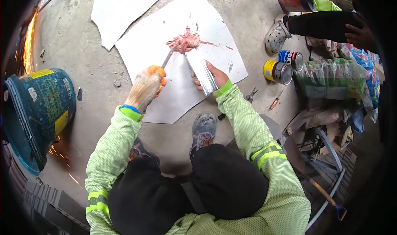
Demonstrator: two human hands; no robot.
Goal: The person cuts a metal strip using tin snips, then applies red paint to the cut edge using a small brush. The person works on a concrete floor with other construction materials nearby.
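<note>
My left hand, in a pale knit glove with orange fingers, is closed around a thin dark metal tool. The tool's far end reaches into a smeared heap of pinkish-red paste. That paste lies on a white sheet spread on the floor. My bare right hand grips a flat, silvery-white metal piece. Its upper end meets the lower edge of the paste. What kind of tool the left hand holds cannot be made out.
Right of the sheet are pliers, an orange-handled tool, a yellow can and a blue can. Another person's clog stands beyond them. A teal bucket lies at left near flying sparks. Filled bags crowd the right.
</note>
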